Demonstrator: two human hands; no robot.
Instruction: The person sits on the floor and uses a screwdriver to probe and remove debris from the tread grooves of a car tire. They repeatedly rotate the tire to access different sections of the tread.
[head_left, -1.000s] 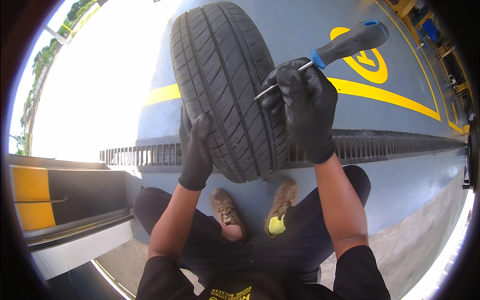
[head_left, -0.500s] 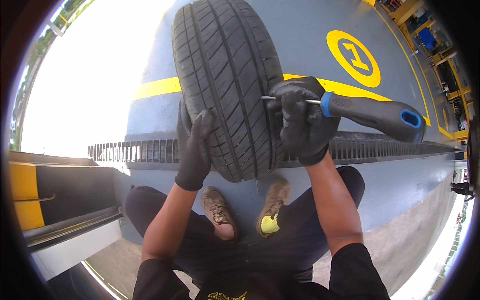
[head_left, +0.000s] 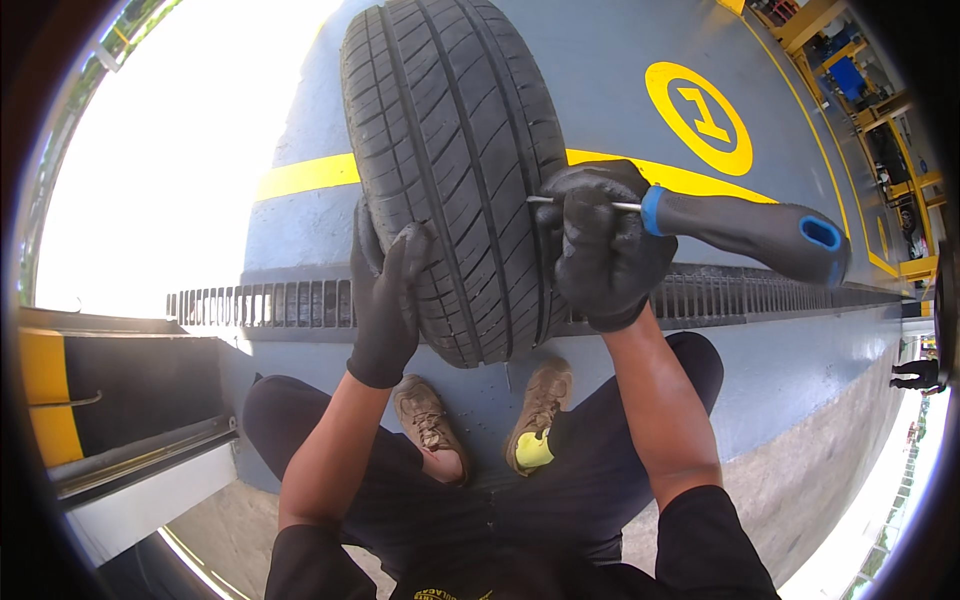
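A black tyre [head_left: 450,170] stands upright on its tread in front of me, between my feet and the yellow floor line. My left hand [head_left: 385,300], in a black glove, grips its left edge, the thumb lying on the tread and the fingers along the sidewall. In my right hand [head_left: 605,245], also gloved, is a screwdriver [head_left: 740,225] with a black and blue handle. The fingers are closed round its thin metal shank, and the handle sticks out to the right. Its tip reaches over the tread's right part; whether it touches the rubber I cannot tell.
Behind my shoes [head_left: 540,405] a slotted floor drain [head_left: 720,295] crosses the grey floor. A yellow and black box-like structure [head_left: 140,395] stands at the left. Yellow-framed shelving [head_left: 900,150] lines the far right, and a person [head_left: 915,375] is partly visible at the right edge.
The floor and surroundings have shifted slightly left in the picture. Both hands keep their grip, and the screwdriver has barely moved against the tyre.
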